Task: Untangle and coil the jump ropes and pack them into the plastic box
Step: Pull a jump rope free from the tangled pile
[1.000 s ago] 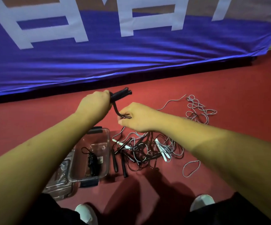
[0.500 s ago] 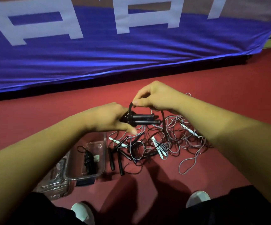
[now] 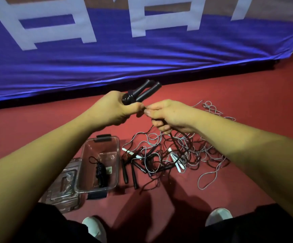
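Left hand gripping black handles

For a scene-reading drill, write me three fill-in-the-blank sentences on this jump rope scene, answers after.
1. The left hand grips two black ____ together.
2. The right hand pinches a black ____ that runs down into the tangled pile.
3. The plastic box already holds ____ coiled black rope.

Answers: handles; rope; one

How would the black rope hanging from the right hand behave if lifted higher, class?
Probably floppy: the black rope droops limply from the right hand. It would likely snag, since it runs into the tangled pile.
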{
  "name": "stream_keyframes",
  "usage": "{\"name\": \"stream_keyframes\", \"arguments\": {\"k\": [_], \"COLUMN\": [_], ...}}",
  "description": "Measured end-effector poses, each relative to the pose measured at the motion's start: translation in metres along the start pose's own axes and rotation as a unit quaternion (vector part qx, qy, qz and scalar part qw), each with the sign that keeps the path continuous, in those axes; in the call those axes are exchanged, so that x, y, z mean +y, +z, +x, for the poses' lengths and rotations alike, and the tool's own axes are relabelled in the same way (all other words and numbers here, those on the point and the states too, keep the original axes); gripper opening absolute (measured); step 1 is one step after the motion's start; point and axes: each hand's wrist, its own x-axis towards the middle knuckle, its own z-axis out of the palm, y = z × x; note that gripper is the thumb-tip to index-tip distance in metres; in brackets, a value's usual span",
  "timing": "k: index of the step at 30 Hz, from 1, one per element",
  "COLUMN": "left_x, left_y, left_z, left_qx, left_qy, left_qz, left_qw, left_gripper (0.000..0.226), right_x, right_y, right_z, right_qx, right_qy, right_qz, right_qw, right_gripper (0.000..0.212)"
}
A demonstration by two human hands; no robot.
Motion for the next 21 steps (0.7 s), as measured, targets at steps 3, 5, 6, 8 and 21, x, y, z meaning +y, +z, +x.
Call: {"name": "stream_keyframes", "arguments": {"k": [3,5,6,8,21], "left_x": [-0.011,-0.016,-0.017,-0.021,-0.040], "left_y": [0.000,-0.002,-0.004,-0.010,0.021], "left_z": [0.007,0.012,0.013,0.018,0.016], "left_qx": [0.027,0.022,0.032,0.070,-0.043], "left_qy": [-0.012,0.009,0.027,0.048,0.004], "left_qz": [-0.004,0.051,0.109,0.223,0.475], "left_qw": [1.000,0.998,0.993,0.971,0.879], "left_gripper": [0.017,0.025,0.026,0.024,0.031], "right_x": [0.006,0.003,0.000,-0.008,-0.031], "right_y": [0.005,0.003,0.001,-0.001,0.000], "right_z": [-0.001,-0.004,-0.007,-0.012,-0.019], "right_qx": [0.004,0.008,0.008,0.010,0.073], "right_qy": [0.002,0.006,0.008,0.001,-0.107], "right_qz": [-0.063,-0.113,-0.134,-0.169,-0.411], "right_qw": [0.998,0.994,0.991,0.986,0.903], "right_gripper": [0.024,0.025,0.026,0.024,0.014]}}
